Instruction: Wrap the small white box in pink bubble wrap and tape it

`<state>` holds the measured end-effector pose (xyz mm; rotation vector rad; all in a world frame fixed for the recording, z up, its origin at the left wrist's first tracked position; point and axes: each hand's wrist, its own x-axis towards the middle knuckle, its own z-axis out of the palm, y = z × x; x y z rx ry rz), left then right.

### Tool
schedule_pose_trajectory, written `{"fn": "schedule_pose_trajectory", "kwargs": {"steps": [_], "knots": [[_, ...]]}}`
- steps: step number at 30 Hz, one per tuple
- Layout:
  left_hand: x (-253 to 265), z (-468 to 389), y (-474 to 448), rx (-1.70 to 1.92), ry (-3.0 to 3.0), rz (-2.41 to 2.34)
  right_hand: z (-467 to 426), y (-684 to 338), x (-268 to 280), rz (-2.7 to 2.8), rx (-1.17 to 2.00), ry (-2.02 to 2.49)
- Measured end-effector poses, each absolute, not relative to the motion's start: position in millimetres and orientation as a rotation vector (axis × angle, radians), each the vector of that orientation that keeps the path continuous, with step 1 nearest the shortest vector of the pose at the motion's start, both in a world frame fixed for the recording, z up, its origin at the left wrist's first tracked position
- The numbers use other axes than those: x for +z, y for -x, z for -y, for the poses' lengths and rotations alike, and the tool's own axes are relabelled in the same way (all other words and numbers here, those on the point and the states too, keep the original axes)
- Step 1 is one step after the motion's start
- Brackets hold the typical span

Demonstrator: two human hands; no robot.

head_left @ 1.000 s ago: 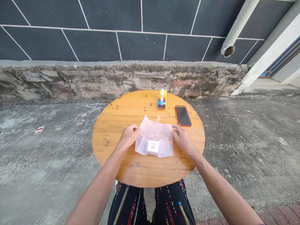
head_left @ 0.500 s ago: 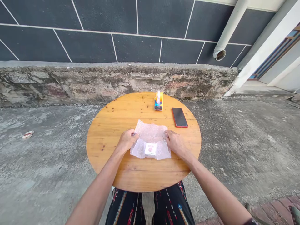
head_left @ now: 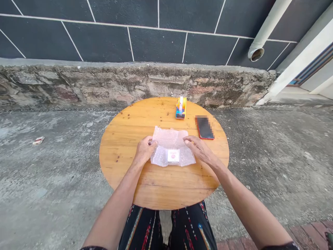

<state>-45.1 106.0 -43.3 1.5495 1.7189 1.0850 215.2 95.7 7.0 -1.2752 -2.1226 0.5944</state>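
Note:
A sheet of clear bubble wrap (head_left: pixel 170 138) lies spread on the round wooden table (head_left: pixel 125 139). On its near part sits a small white box (head_left: pixel 173 156) with a pinkish round mark, and side flaps of the wrap lie left and right of the box. My left hand (head_left: pixel 146 149) pinches the sheet's left edge between thumb and fingers. At the right edge, my right hand (head_left: pixel 199 148) has its fingers stretched out, the fingertips at or just over the wrap; whether they touch it is hard to see.
Toward the back of the table stands a yellow and blue tape dispenser (head_left: pixel 181 108). A phone with a red rim (head_left: pixel 205 127) lies beyond my right hand, partly pixelated. Behind the table runs a low stone ledge (head_left: pixel 104 86) under a dark wall.
My right hand has loosened from the wrap's right edge and its fingers have straightened. The left hand keeps its pinch. The whole view has shifted slightly.

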Motion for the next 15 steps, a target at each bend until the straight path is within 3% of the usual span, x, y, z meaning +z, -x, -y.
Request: {"fn": "schedule_pose_trajectory", "kwargs": {"steps": [5,11,15], "knots": [[-42.5,-103.6,45.9,1.132,-1.498,-1.677,-85.8,-212.6,23.8,2.289,0.824,1.209],[-44.2,-102.3,47.9,1.166,-1.486,-1.620,-32.1,-215.8,36.1,2.623,0.608,0.912],[-48.5,-101.9,50.9,1.162,-1.499,-1.562,16.0,-217.7,42.2,2.858,0.600,0.957]]}}
